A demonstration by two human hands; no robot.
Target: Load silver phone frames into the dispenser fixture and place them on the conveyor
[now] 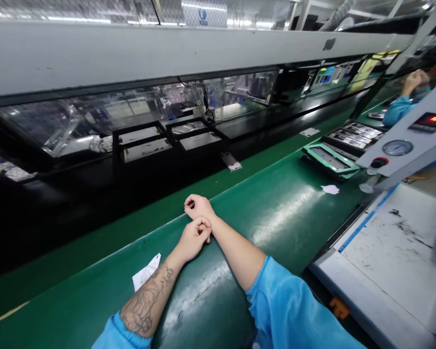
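Note:
Both my forearms lie on the green conveyor belt (283,213), crossed at the wrists. My right hand (196,206) rests on the belt's far edge, its fingers curled into a loose fist with nothing showing in them. My left hand (193,237) lies over my right wrist, fingers bent around it. The left forearm bears a tattoo, and both arms wear blue sleeves. A scrap of white paper (146,272) lies on the belt just left of my left forearm.
Black trays (147,143) stand on the dark line beyond the belt. A green-framed tray (330,160) and another paper scrap (330,189) lie to the right. A machine panel with a gauge (397,147) overhangs a white worktop (396,252). A co-worker's blue sleeve (397,110) shows far right.

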